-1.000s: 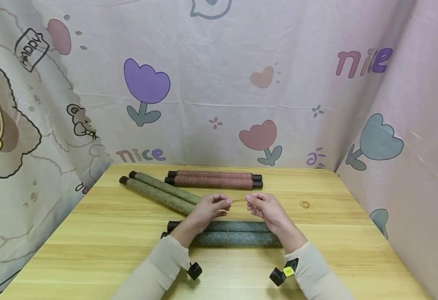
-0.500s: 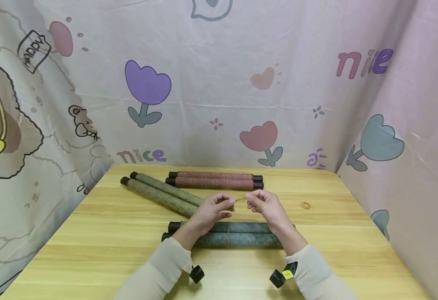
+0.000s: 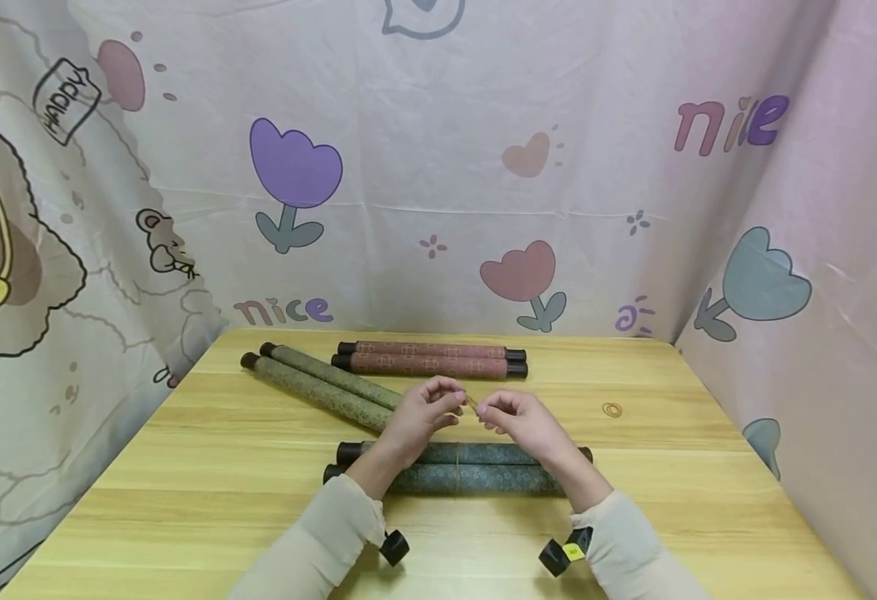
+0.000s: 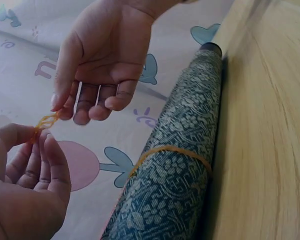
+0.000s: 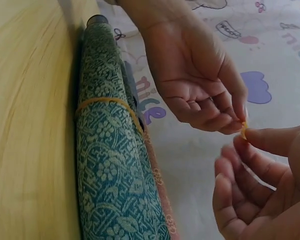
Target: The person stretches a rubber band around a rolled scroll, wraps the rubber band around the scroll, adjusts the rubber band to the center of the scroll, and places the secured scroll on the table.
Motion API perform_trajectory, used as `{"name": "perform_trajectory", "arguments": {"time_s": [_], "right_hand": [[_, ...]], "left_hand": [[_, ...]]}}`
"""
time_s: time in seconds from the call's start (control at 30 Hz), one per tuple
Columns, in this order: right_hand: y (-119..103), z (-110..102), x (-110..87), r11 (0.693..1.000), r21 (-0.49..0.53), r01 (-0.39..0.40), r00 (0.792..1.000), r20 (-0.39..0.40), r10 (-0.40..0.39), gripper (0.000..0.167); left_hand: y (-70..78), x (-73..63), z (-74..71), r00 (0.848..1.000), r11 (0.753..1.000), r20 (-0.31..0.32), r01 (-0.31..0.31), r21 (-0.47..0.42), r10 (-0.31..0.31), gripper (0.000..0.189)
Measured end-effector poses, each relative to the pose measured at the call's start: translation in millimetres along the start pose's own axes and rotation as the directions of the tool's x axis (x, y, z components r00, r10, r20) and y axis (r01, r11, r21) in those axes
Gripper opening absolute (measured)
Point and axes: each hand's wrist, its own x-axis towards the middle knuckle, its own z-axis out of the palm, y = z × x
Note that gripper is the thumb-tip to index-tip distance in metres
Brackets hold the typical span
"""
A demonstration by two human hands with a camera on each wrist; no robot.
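Observation:
A yellow-orange rubber band (image 4: 47, 121) is stretched between both hands, appearing twisted into several strands in the left wrist view. My left hand (image 3: 418, 421) pinches one end between thumb and fingertips. The other end is pinched by my right hand (image 3: 530, 423), its remaining fingers loosely bent. Both hands are held above a pair of blue patterned scrolls (image 3: 498, 477) with dark end knobs, lying side by side on the table. Around the middle of this pair runs another rubber band (image 5: 110, 100). My forearms partly cover the pair in the head view.
Two green scrolls (image 3: 326, 392) lie slanted at the left, their near ends hidden behind my left hand. Two red scrolls (image 3: 431, 362) lie at the back of the wooden table (image 3: 183, 517). Loose rubber bands (image 3: 612, 410) rest at the right. A printed curtain surrounds the table.
My right hand has moved slightly left and down, closer to my left hand. The rubber band between them spans a shorter gap. The scrolls stay where they were.

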Motion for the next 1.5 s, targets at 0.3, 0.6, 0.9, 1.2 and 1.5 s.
{"name": "perform_trajectory", "arguments": {"time_s": [0.3,0.6,0.9,1.2,1.5], "right_hand": [[4.0,2.4,3.0,0.996,-0.080,0.049,0.998,-0.037,-0.052,0.021],[1.7,-0.2,1.0,1.000,-0.022,0.009,0.998,-0.057,-0.010,0.011],[4.9,-1.2,3.2,0.998,0.054,0.027,0.994,-0.103,-0.022,0.013],[5.1,1.4,3.2,0.993,0.112,0.023,0.995,-0.098,-0.012,0.015],[3.8,3.8,3.0,0.987,0.161,-0.004,0.997,-0.077,0.017,0.019]], "left_hand": [[-0.8,-1.9,1.8,0.998,0.973,0.056,-0.032,0.229,0.020,0.034],[-0.3,-1.4,0.4,0.996,0.962,0.089,-0.010,0.274,-0.014,0.025],[1.5,-1.1,-2.2,0.991,0.980,0.131,-0.001,0.201,-0.026,0.019],[-0.7,0.4,-4.0,0.995,0.998,0.100,0.010,0.058,-0.016,0.024],[-2.2,-1.5,-1.2,0.987,0.987,0.158,0.011,0.158,-0.036,0.025]]}}
